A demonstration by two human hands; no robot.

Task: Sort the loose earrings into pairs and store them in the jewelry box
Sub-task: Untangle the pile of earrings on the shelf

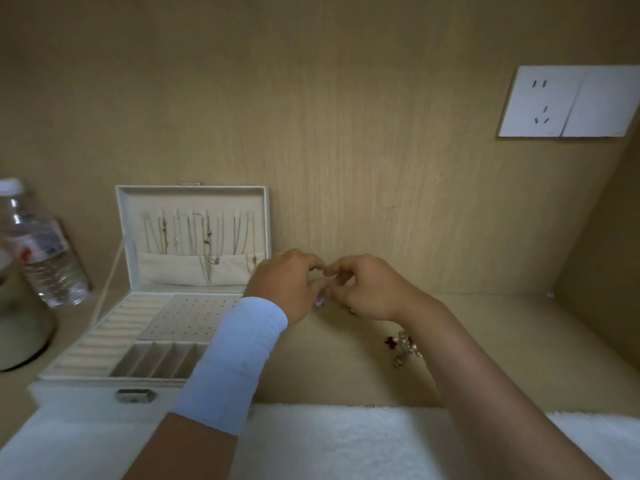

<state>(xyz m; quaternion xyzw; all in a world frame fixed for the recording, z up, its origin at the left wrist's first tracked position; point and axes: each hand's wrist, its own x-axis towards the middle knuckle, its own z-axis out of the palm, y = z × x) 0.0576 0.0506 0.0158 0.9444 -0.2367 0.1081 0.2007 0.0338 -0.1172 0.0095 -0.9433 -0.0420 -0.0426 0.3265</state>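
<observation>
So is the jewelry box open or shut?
Open. The lid of the jewelry box stands up against the wall, showing hanging necklaces, and the compartments below are uncovered.

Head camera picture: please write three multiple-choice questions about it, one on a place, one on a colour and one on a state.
1. Where do the loose earrings lie relative to the jewelry box?
A. inside it
B. on the desk to its right
C. behind it

2. What colour is the sleeve on the left wrist?
A. red
B. black
C. light blue

3. How is the box lid?
A. shut
B. open and upright
C. taken off

Answers:
1 B: the small pile sits on bare wood to the right of the box.
2 C: the cuff is pale blue.
3 B: the lid stands up and shows hanging necklaces.
</observation>
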